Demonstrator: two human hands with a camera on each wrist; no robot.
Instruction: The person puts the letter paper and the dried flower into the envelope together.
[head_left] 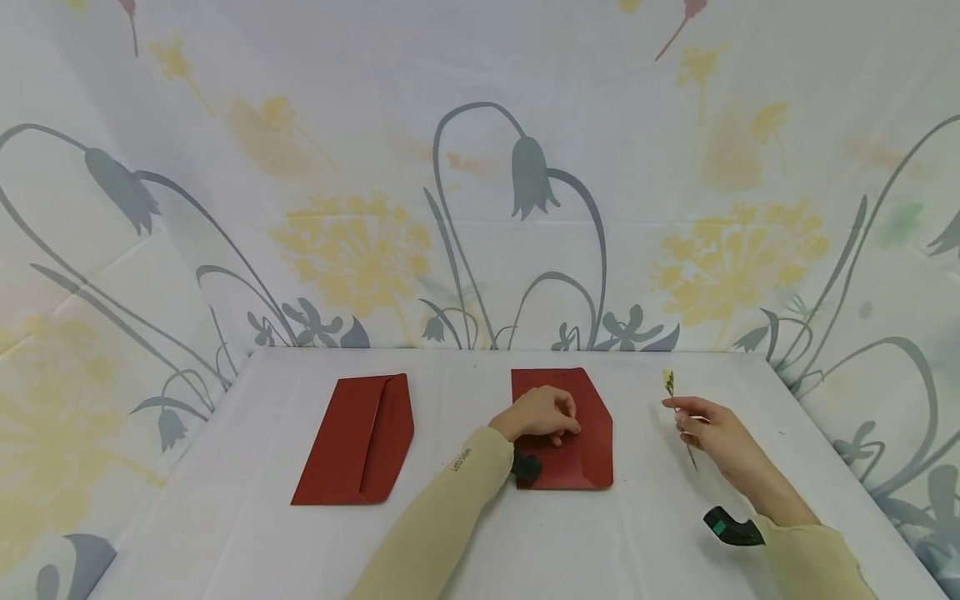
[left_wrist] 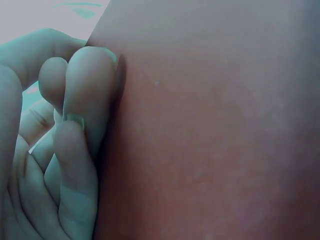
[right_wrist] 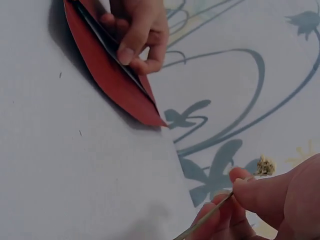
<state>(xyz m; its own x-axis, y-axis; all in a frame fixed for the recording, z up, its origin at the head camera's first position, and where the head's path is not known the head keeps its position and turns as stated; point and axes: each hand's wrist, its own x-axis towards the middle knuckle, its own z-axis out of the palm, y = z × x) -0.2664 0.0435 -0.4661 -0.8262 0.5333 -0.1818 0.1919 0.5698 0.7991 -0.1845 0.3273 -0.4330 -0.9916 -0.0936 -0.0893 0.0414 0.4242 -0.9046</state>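
On the table's right-middle part lies a red envelope (head_left: 597, 450), its flap end turned to the right. My left hand (head_left: 542, 412) rests over it and pinches the edge of its opening between thumb and fingers. From the right wrist view, the envelope's mouth (right_wrist: 107, 50) gapes as a dark slit beside those fingers. To the right, my right hand (head_left: 712, 437) pinches the thin stem of a small dried yellow flower (head_left: 668, 380) between thumb and fingers, bloom up. The flower is apart from the envelope, over the white cloth.
A second red envelope (head_left: 333, 442) lies at the left, flap end to the right. White cloth (head_left: 247, 533) covers the table. Behind and at the sides hangs a flower-print cloth (head_left: 487, 275). A black wrist camera (head_left: 733, 529) sits on the right wrist.
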